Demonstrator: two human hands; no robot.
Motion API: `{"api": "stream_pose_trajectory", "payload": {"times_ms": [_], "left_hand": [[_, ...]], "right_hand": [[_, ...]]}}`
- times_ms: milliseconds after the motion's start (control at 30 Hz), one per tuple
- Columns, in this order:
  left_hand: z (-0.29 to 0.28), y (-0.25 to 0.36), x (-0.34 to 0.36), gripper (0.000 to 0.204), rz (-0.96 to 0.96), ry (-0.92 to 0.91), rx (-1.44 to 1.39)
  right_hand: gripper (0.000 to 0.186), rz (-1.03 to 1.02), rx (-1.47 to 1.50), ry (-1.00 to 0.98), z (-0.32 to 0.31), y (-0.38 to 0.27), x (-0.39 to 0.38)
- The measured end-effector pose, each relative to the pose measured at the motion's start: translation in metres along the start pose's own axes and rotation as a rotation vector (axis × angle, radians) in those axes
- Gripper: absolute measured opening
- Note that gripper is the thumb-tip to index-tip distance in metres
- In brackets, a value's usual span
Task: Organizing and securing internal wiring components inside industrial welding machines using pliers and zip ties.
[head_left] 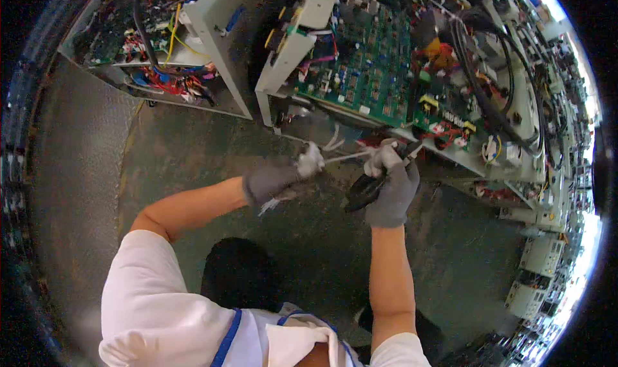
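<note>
My left hand [283, 175], in a grey glove with white fingertips, is closed on thin white strips that look like cable ties [270, 205]. Their loose ends stick out below the palm. One white strip [346, 156] runs taut from these fingers to my right hand [394, 187], gloved the same way. That hand is wrapped round a black-handled hand tool, apparently pliers [364, 192], and its fingertips pinch the strip's far end. The tool's jaws are partly hidden. Just beyond both hands stands an open equipment chassis [283, 64] with a large green circuit board [367, 58].
A second open chassis [222, 51] with coloured wires stands at the upper left. Thick black cables [476, 84] loop over the wiring at the right. More grey units [541, 257] line the right side. Dark green floor [187, 148] lies under my arms.
</note>
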State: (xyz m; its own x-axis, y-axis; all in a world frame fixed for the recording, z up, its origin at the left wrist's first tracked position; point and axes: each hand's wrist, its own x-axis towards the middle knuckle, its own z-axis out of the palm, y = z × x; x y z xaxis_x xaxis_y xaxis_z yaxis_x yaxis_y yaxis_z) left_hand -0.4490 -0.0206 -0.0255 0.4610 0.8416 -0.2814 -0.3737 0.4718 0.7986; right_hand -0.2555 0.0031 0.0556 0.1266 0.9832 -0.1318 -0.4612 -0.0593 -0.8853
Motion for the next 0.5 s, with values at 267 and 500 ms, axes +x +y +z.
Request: {"api": "stream_pose_trajectory", "payload": {"times_ms": [267, 500], "left_hand": [[-0.029, -0.017, -0.029, 0.018, -0.042, 0.242, -0.307], [0.005, -0.005, -0.046, 0.017, 0.048, 0.291, 0.074]], "right_hand": [[0.011, -0.039, 0.340, -0.026, -0.021, 0.018, -0.004], [0.009, 0.109, 0.140, -0.179, -0.007, 0.039, -0.036]]}}
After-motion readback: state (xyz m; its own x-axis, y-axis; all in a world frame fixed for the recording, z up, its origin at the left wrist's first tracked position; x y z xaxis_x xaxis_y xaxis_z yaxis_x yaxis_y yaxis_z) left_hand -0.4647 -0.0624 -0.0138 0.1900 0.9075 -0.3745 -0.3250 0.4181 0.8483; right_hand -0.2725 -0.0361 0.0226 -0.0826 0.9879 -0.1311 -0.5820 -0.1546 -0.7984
